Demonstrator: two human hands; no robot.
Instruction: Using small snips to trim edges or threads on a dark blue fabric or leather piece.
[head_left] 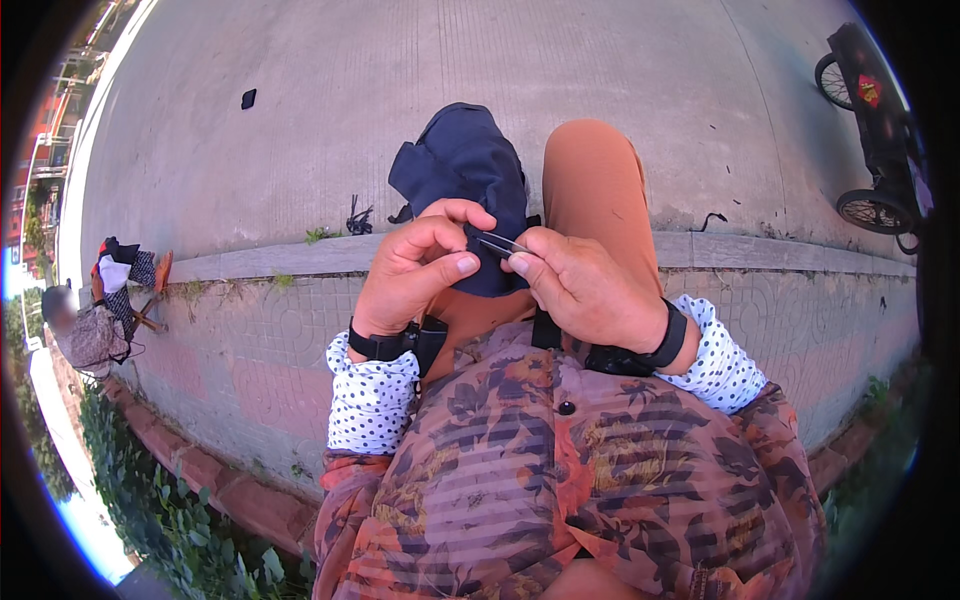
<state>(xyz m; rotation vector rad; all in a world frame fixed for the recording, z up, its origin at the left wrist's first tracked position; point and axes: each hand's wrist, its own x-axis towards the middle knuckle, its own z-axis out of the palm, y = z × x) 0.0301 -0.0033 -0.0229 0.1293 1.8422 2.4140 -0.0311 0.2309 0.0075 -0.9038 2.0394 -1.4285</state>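
Observation:
A dark navy cloth (462, 165) lies draped over my left knee, its folds hanging toward the far side. My left hand (418, 262) is above it, with the thumb and forefinger pinching a small dark bit of cloth. A slim two-pronged metal tool (497, 243), dark and silvery, is gripped between the thumb and fingers of my right hand (580, 278). Its tip points left and meets the dark bit at my left fingertips. What exactly lies between the prongs is too small to make out.
Beyond my knees, a stone curb (690, 250) separates the paving from the concrete road. Black scraps (359, 216) lie near the curb, and a small dark object (248, 98) rests farther out. A seated person (95, 330) is at left, a wheeled cart (868, 130) at right.

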